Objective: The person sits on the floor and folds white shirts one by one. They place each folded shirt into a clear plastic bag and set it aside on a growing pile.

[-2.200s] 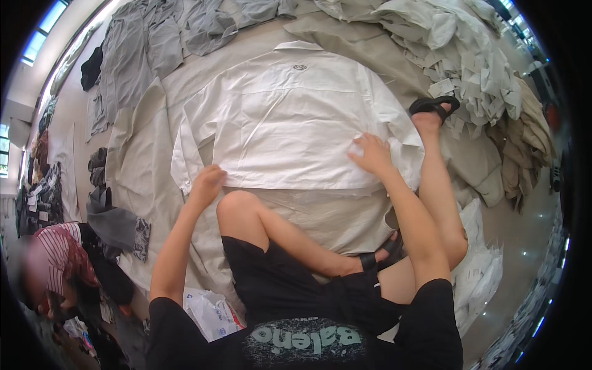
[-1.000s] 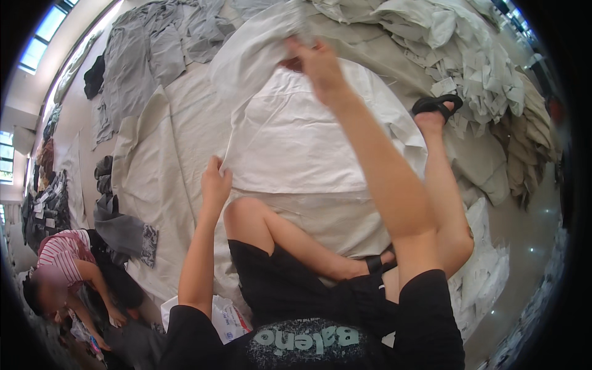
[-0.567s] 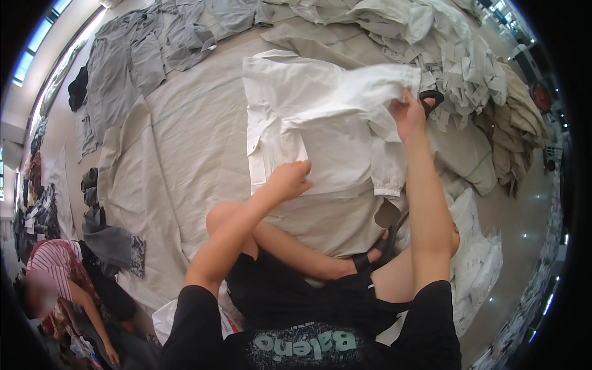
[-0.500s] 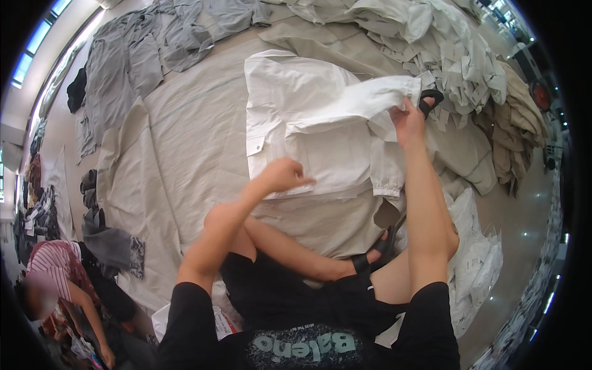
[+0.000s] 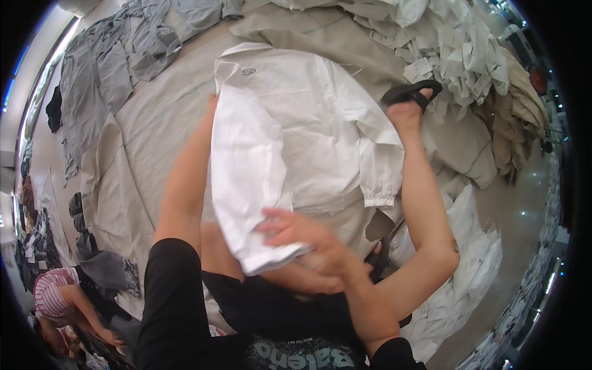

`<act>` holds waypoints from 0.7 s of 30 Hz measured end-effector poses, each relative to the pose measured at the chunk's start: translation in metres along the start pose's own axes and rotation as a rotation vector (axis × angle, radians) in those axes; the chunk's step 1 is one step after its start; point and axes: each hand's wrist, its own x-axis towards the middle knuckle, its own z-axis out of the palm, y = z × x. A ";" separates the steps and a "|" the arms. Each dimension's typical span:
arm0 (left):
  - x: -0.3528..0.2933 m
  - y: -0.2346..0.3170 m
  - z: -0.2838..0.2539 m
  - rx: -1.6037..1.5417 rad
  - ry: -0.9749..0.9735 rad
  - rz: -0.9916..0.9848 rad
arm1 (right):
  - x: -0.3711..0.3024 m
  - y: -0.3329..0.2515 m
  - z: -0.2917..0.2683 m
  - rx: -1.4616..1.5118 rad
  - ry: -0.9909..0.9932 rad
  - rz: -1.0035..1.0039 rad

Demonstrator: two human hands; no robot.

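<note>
A white jacket [image 5: 314, 123] lies spread in front of me, its collar at the far left and a small dark emblem near it. One sleeve [image 5: 243, 179] is laid down the left side toward me, its cuff reaching over my leg. The other sleeve [image 5: 377, 169], with a gathered cuff, lies along the right side. My right hand [image 5: 308, 240], blurred, is over the near cuff with its fingers stretched apart. My left arm [image 5: 185, 179] reaches up to the jacket's far left edge, where the garment hides the hand.
A beige cloth [image 5: 154, 142] covers the floor. Grey garments [image 5: 123, 55] lie far left, a white garment pile [image 5: 450, 55] and brown clothes [image 5: 509, 117] at right. Plastic-wrapped packs [image 5: 462, 265] lie near right. My sandalled foot [image 5: 410, 102] borders the jacket. Another person [image 5: 61, 296] bends at lower left.
The sleeve that my right hand held out at the far right now lies down the left side. My right hand came nearer and left; my left hand went up behind the far left edge.
</note>
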 end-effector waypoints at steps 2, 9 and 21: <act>0.001 0.082 0.039 0.576 -0.071 0.373 | -0.028 0.028 0.024 -0.326 0.024 0.211; 0.004 0.072 -0.005 0.223 -0.211 0.456 | -0.054 0.097 0.033 -0.561 0.139 0.233; -0.138 0.155 0.081 0.560 0.156 0.524 | -0.096 0.134 -0.285 -1.707 0.891 0.525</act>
